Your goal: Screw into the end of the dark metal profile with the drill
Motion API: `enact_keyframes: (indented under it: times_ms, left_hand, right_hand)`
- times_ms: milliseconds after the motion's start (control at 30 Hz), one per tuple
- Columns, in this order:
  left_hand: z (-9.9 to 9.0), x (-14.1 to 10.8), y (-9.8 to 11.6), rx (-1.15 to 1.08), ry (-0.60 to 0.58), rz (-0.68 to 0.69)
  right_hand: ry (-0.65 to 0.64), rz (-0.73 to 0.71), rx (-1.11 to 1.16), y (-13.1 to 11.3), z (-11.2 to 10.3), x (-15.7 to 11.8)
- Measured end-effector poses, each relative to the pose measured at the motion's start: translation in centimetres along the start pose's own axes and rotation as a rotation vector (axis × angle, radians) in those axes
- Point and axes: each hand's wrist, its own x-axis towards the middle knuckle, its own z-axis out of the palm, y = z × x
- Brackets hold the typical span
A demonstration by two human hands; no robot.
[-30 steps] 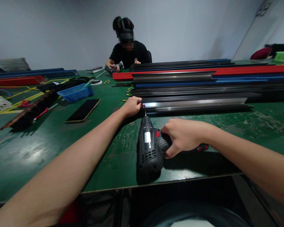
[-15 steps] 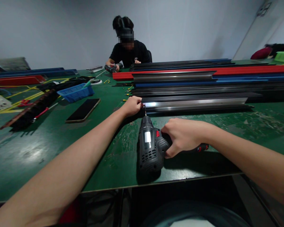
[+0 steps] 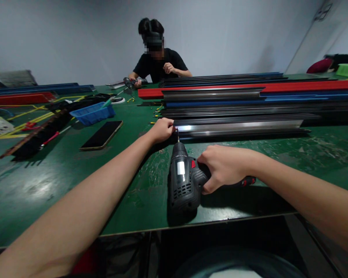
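Observation:
My right hand (image 3: 220, 168) is wrapped round the handle of a black cordless drill (image 3: 184, 183) with red accents, lying sideways just above or on the green table. Its bit (image 3: 178, 135) points away from me and meets the left end of a dark metal profile (image 3: 237, 126). A bright patch of light falls on the profile near the tip. My left hand (image 3: 162, 130) is closed at that same end, its fingertips at the profile beside the bit. Whatever small part may be between those fingers is hidden.
Several black, blue and red profiles (image 3: 292, 85) lie stacked behind. Left of my arm are a phone (image 3: 102, 135), a blue tray (image 3: 94, 114) and a red-handled screwdriver (image 3: 50, 139). Across the table (image 3: 139, 204) a person (image 3: 159, 63) in black holds another drill (image 3: 133, 82).
My hands, the drill and the profile stay in place. The person opposite has raised one hand towards the chest and shifted their drill slightly left.

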Motion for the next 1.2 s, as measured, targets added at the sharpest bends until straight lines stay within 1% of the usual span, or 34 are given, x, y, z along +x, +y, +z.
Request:
enact_keyframes:
  times_ms: [200, 467, 633, 833, 1200]
  left_hand:
    - [0.06, 0.01, -0.11, -0.005, 0.003, 0.034]
    - [0.0, -0.09, -0.03, -0.007, -0.004, 0.025]
    - [0.05, 0.01, -0.27, -0.02, 0.003, 0.048]
    - [0.07, -0.06, -0.22, -0.021, 0.002, 0.034]
    - [0.16, 0.08, -0.44, -0.03, 0.004, 0.044]
  right_hand:
    - [-0.016, 0.014, -0.016, -0.14, -0.13, 0.03]
    - [-0.001, 0.003, 0.0, -0.06, -0.04, 0.03]
    - [-0.018, 0.008, -0.007, 0.0, -0.08, 0.07]
    - [-0.005, 0.011, -0.003, -0.05, -0.11, -0.02]
    - [-0.023, 0.025, -0.002, -0.19, -0.15, 0.01]
